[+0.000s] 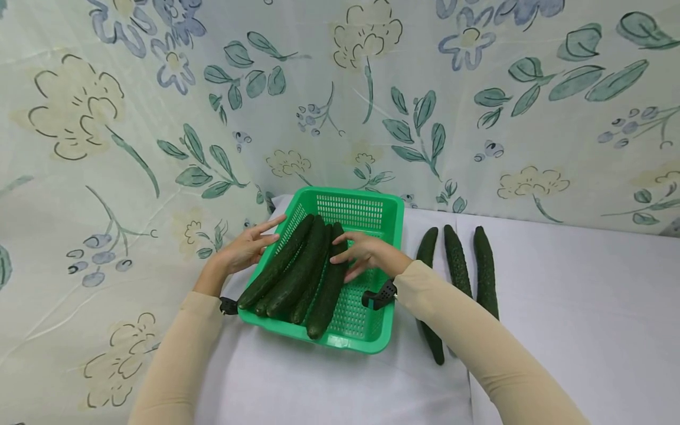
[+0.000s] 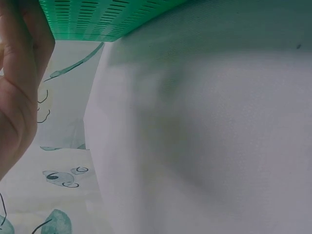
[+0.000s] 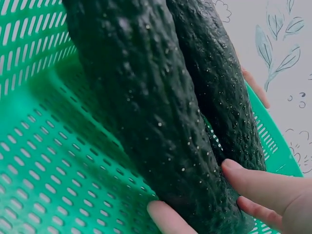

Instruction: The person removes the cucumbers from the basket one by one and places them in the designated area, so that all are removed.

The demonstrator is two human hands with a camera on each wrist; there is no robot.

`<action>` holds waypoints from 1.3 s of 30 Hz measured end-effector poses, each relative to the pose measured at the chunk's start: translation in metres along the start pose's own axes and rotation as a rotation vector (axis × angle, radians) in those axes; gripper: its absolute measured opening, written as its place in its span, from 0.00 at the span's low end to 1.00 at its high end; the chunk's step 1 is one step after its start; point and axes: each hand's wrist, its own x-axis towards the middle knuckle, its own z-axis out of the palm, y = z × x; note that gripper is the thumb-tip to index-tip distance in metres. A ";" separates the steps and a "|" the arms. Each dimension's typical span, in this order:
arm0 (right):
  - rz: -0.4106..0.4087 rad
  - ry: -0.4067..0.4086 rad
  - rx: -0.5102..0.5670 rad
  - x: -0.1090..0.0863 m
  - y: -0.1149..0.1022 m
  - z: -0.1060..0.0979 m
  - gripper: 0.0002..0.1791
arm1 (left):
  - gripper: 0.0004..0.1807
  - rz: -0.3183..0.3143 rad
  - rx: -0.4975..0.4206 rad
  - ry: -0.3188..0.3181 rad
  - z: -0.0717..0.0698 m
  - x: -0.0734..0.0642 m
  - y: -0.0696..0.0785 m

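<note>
Several dark green cucumbers (image 1: 297, 277) lie lengthwise, side by side and partly stacked, in the left part of a green plastic basket (image 1: 399, 230). My right hand (image 1: 366, 254) reaches in from the right and grips the rightmost cucumber (image 1: 325, 307). In the right wrist view, thumb and fingers stand on opposite sides of this bumpy cucumber (image 3: 146, 97), near one end. At the basket's left rim is my left hand (image 1: 244, 251), fingers extended along the outside. The left wrist view shows that hand (image 2: 22, 73) beside the perforated wall, holding nothing.
Three more cucumbers lie on the white tablecloth right of the basket: one near the basket (image 1: 427, 242), one in the middle (image 1: 455, 257) and one farthest right (image 1: 485, 268). My right forearm passes over them. A floral cloth (image 1: 319, 147) hangs behind the table.
</note>
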 end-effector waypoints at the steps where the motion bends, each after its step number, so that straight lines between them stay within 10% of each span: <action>1: -0.003 -0.009 -0.005 0.000 0.000 0.000 0.35 | 0.31 -0.001 -0.001 0.000 0.000 0.000 0.000; 39: -0.020 -0.018 0.100 -0.001 -0.001 0.000 0.37 | 0.31 -0.004 0.038 0.015 -0.002 0.002 0.001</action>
